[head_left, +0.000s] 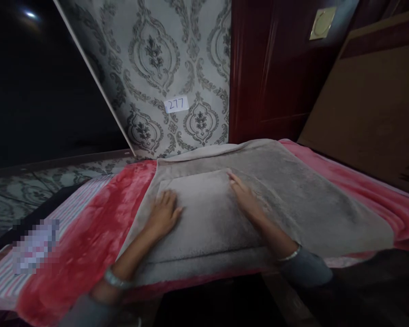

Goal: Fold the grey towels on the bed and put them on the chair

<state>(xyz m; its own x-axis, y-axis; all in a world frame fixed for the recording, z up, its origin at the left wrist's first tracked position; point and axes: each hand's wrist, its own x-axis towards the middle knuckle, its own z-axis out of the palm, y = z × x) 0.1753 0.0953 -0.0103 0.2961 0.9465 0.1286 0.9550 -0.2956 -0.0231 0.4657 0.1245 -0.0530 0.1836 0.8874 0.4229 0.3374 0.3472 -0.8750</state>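
Observation:
A grey plush blanket [303, 200] lies spread over a red plush blanket [98, 227]. On the grey blanket is a flat, light grey rectangle of similar fabric [204, 213]; whether it is a folded part of the blanket or a separate piece I cannot tell. My left hand [164, 212] rests palm down on its left side, fingers spread. At its far right corner, my right hand [243, 195] touches the edge with the fingers stretched out, slightly blurred. Neither hand holds anything that I can see.
Striped bedding [78, 202] shows at the left, with a pixelated patch over it. A large dark screen [47, 91] stands at the back left. Patterned wallpaper [191, 59] bears a paper label marked 277 [176, 104]. A big cardboard box [375, 100] leans at the right beside dark red panelling [266, 81].

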